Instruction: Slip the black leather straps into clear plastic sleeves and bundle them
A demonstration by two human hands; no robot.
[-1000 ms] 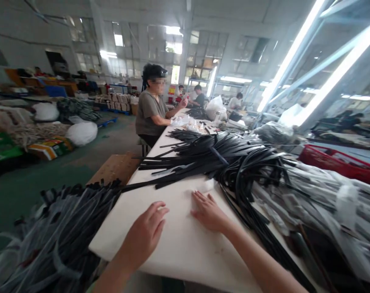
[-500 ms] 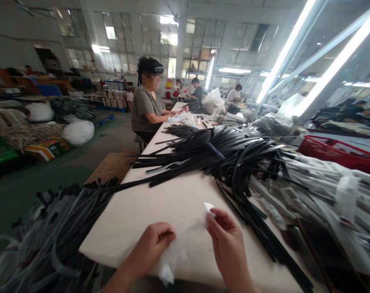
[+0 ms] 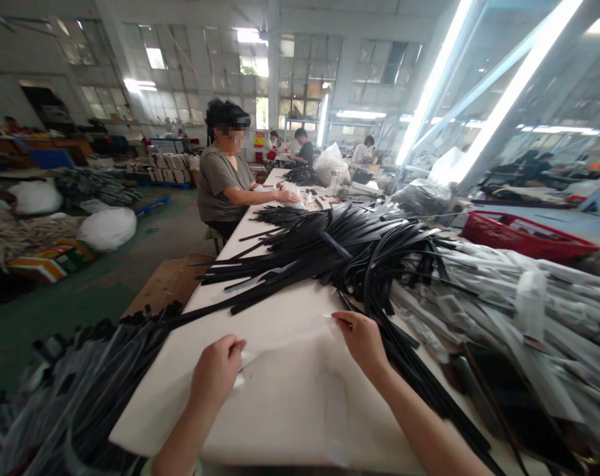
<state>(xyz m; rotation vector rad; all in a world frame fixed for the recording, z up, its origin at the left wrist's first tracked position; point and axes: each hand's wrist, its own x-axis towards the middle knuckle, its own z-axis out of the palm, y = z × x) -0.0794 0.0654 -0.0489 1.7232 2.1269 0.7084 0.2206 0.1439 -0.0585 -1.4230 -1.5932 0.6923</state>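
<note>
A thin, see-through plastic sleeve is stretched between my two hands above the pale tabletop. My left hand is closed on its left end, with a small white crumpled bit below the fingers. My right hand pinches its other end near a pile of black strips. Part of the sleeve hangs below my right hand, faint and blurred against the table.
Plastic-wrapped strips and a dark phone-like object lie at right, before a red basket. More wrapped strips are at lower left. A person works at the table's far left side.
My hands have moved apart, the left one leftward and the right one slightly up, and the plastic is spread wider. The view has shifted right. The person's arm reaches further over the table.
</note>
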